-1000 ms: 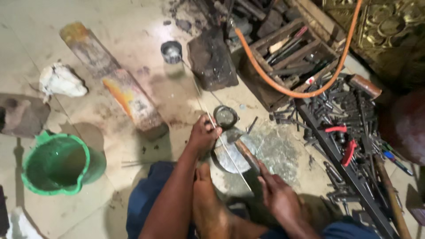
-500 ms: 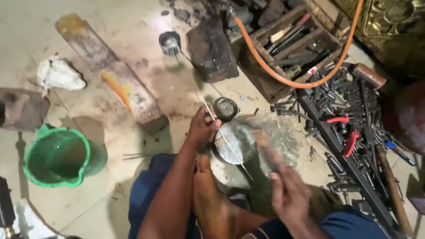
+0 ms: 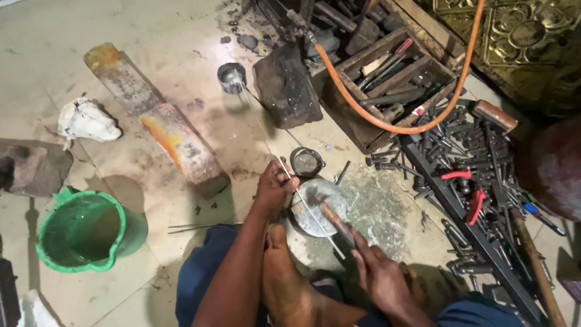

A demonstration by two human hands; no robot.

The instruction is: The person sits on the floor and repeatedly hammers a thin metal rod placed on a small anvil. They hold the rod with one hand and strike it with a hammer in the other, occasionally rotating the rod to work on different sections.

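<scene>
Head view: the left hand [image 3: 275, 188] pinches a thin metal rod [image 3: 302, 200] lying across a round grey metal disc [image 3: 318, 209] just right of it. The right hand [image 3: 378, 275] grips a wooden-handled hammer [image 3: 333, 219], its head seemingly over the disc, blurred.

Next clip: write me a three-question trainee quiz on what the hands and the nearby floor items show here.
1. True or false: the right hand grips a wooden-handled hammer over the round metal disc.
2. What does the left hand pinch?
A. an orange hose
B. a thin metal rod
C. red pliers
3. Fill in: the bucket at the person's left is ____ in colour.

Key
1. True
2. B, the thin metal rod runs across the disc.
3. green
</scene>
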